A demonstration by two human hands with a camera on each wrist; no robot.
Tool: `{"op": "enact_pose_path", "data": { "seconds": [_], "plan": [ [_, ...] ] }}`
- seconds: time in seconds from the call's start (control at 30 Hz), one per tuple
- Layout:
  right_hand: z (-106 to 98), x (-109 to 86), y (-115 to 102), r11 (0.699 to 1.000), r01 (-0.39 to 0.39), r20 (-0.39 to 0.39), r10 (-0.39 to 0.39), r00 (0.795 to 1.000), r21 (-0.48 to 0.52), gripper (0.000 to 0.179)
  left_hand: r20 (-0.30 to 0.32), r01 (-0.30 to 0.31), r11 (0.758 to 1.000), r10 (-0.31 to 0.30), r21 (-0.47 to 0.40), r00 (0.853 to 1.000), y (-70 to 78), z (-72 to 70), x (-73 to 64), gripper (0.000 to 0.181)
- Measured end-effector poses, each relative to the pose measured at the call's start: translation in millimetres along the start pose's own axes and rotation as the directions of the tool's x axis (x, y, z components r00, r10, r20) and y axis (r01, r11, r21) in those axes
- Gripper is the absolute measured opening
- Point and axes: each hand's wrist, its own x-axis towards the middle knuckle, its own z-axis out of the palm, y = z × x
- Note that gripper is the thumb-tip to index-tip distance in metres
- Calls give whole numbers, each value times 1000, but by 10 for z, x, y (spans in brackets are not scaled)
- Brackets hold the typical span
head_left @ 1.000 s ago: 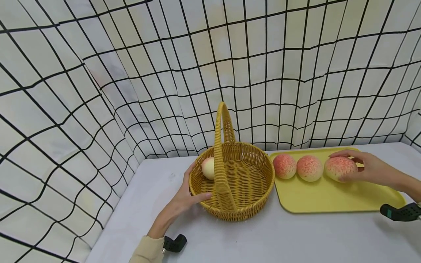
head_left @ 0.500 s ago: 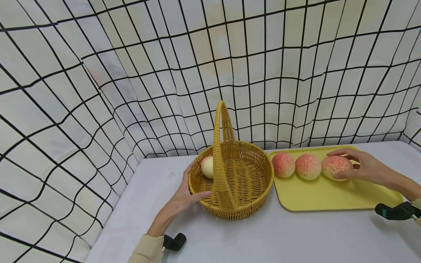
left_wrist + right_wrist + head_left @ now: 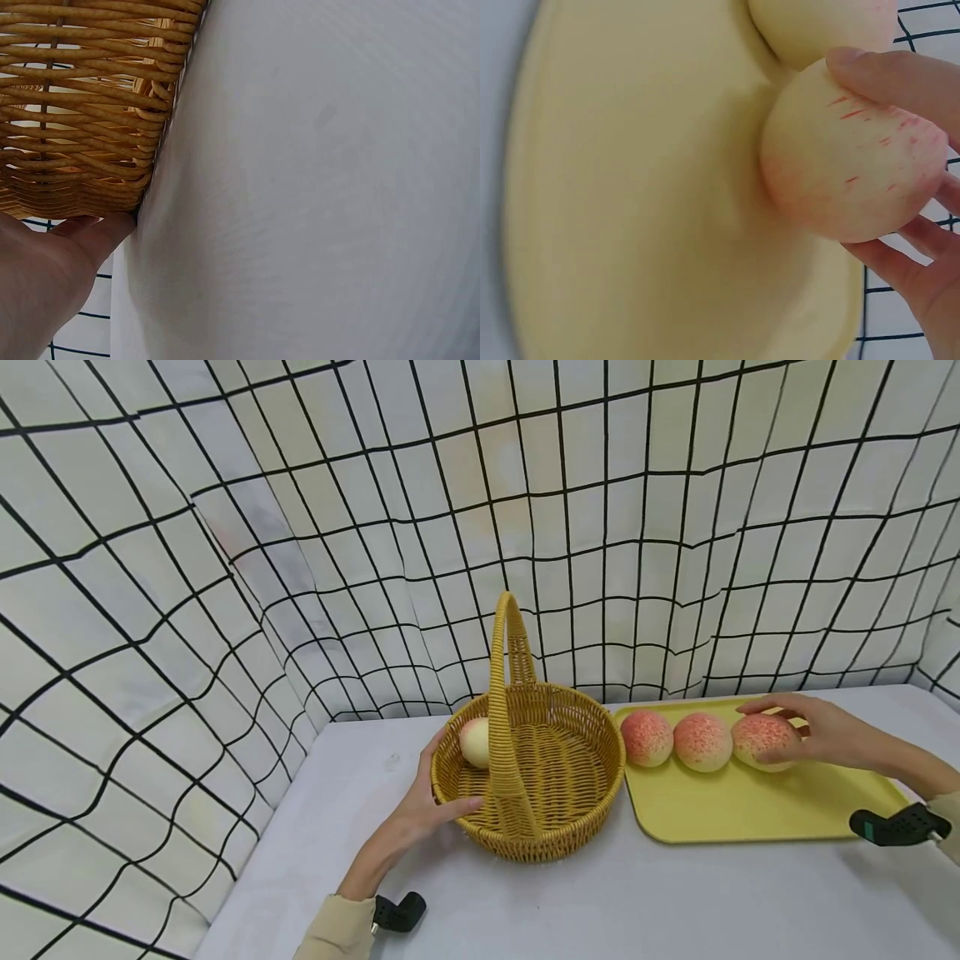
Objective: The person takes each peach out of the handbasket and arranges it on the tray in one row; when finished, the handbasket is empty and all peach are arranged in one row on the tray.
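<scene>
My left hand (image 3: 422,806) grips the left side of a round wicker basket (image 3: 558,843), its thumb over the rim and its fingers along the outer wall. In the left wrist view, fingertips (image 3: 112,229) touch the basket's woven side (image 3: 82,112) low down by the table. One pale peach (image 3: 474,743) lies inside, partly behind the tall handle (image 3: 501,710). Over the yellow tray (image 3: 735,814), my right hand (image 3: 828,735) holds a red-speckled peach (image 3: 855,157) between thumb and fingers. Whether that peach touches the tray I cannot tell.
Two more peaches, a redder one (image 3: 647,738) and a speckled one (image 3: 702,742), sit in a row at the tray's left. White cloth covers the table (image 3: 570,910). A white backdrop with a black grid net (image 3: 570,527) rises behind and at the left.
My right hand has shifted slightly left with its peach, which now sits closer to the middle peach. The left hand and basket stay in place.
</scene>
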Motion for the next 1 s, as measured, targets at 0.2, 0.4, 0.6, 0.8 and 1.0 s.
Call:
{"op": "enact_pose_path", "data": {
  "seconds": [0.2,0.4,0.6,0.8,1.0],
  "plan": [
    [-110,268,-339,992,119,12,-120,993,37,54,-15,-9,1000,9,-8,1000,0,-22,-28,121],
    [-15,536,-1016,957,275,16,-277,961,95,51,5,-28,999,28,-17,1000,0,9,10,122],
    [246,819,-1791,891,382,73,-410,909,244,47,6,-14,999,15,-29,1000,0,45,17,121],
    [618,1074,-2340,828,518,105,-547,831,214,46,3,-6,1000,7,-17,1000,35,55,-1,119],
    [1011,1440,-2453,847,502,181,-529,829,178,44,-3,1,1000,-1,-9,1000,23,25,-21,118]
  ]
}}
